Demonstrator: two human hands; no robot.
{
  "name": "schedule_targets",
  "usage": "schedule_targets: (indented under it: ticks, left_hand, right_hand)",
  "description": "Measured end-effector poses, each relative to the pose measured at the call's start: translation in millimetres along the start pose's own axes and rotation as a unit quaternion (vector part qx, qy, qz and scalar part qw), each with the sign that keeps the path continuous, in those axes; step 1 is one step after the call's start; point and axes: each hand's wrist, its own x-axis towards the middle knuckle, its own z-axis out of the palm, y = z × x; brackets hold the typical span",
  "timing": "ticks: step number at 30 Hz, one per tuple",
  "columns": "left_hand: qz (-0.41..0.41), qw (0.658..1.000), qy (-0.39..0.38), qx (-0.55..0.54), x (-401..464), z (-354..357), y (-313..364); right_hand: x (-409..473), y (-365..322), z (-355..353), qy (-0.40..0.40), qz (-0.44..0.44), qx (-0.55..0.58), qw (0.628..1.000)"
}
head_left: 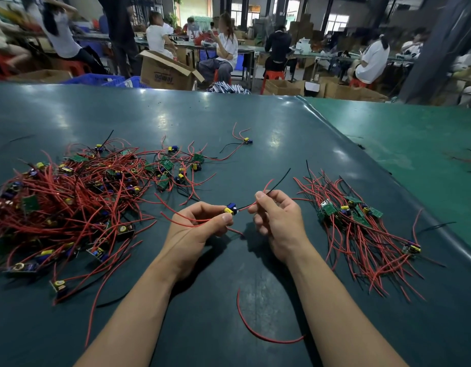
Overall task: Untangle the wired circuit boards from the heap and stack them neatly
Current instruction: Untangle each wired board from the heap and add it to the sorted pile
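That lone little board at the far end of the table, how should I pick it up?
Pinch the lone board by its small body, coming straight down from above. It lies flat on the table, apart from the heap, and its thin wires trail off loosely, so pulling those would probably just drag it.
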Motion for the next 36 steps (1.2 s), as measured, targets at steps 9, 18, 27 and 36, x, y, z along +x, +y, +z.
schedule_targets:
  ticks: [9, 18, 27, 36]
  left_hand:
    - [0.010, 0.999, 0.010, 0.033, -0.5, 3.6, -1.3]
    - [0.005, 1.000, 0.028, 0.007, 1.0, 2.6, -0.2]
    - [0.001, 1.000, 0.026, 0.000, 0.4, 1.5, 1.2]
    - [0.033, 0.998, 0.008, 0.053, -1.2, 3.7, -1.6]
  right_hand:
    - [0.6, 6.5, 0.5, 0.077, -0.088, -0.195, 0.974]
    - [3.1, -8.9, -1.7, 0.023, 0.023, 0.112, 0.993]
    - [3.6, -13.4, -2.5, 0.053, 0.015, 0.167, 0.984]
    - [-8.2, -3.6, 5.9, -0.035, 0.106, -0.042, 0.993]
